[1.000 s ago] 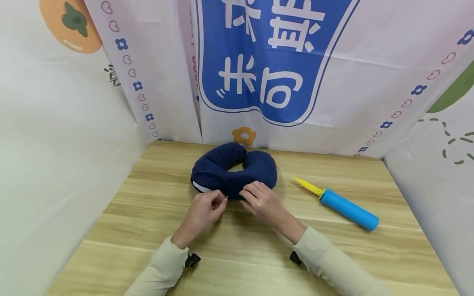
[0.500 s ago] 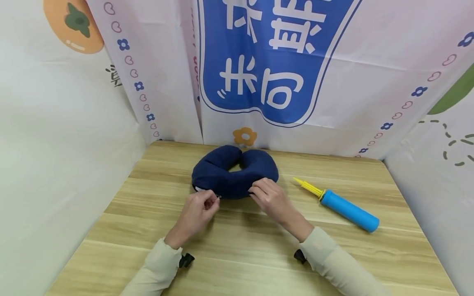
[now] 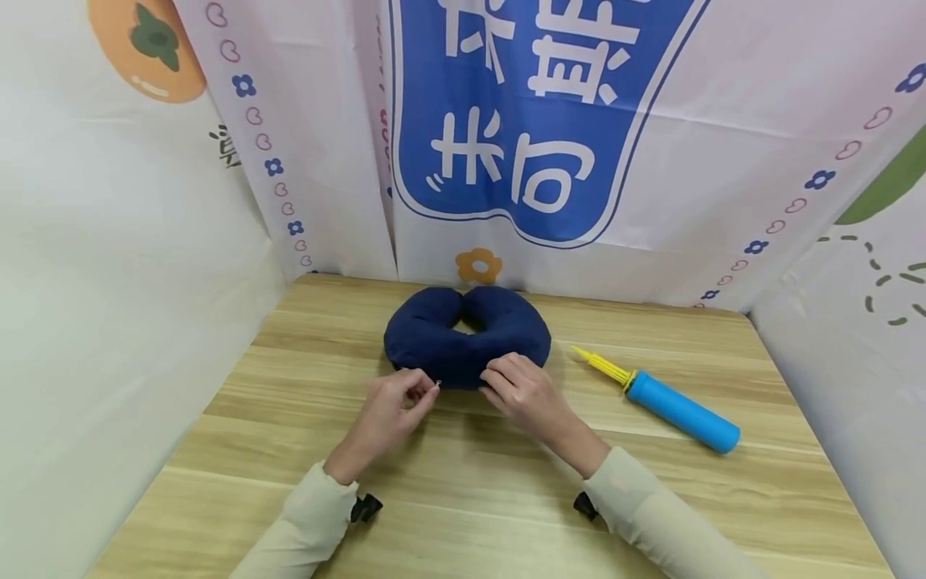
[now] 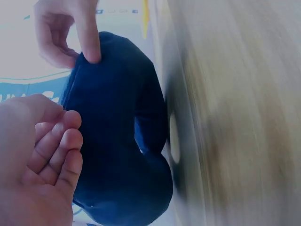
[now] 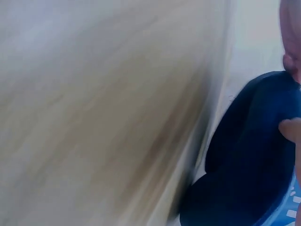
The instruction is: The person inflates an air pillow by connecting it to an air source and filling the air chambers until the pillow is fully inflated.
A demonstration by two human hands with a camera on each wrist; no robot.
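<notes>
A navy blue U-shaped neck pillow (image 3: 434,347) is at the back middle of the table, its opening facing the wall. At its near edge, my left hand (image 3: 389,412) pinches a small metallic zipper pull (image 3: 438,383) between thumb and forefinger. The other fingers curl loosely beneath, as the left wrist view shows. To the right along that edge, my right hand (image 3: 526,400) pinches the cover fabric, its thumb (image 5: 290,130) pressing on the pillow. Most of the seam between the hands faces away from the head camera.
A hand pump with a blue barrel (image 3: 683,412) and yellow nozzle lies on the wooden table (image 3: 463,515), right of the pillow. Printed cloth (image 3: 333,145) hangs behind the table, and white walls stand on both sides.
The white strip at the pillow's left edge has gone from sight. The pillow has turned slightly and shifted right. My left hand moved left, then a little back right with the zipper pull.
</notes>
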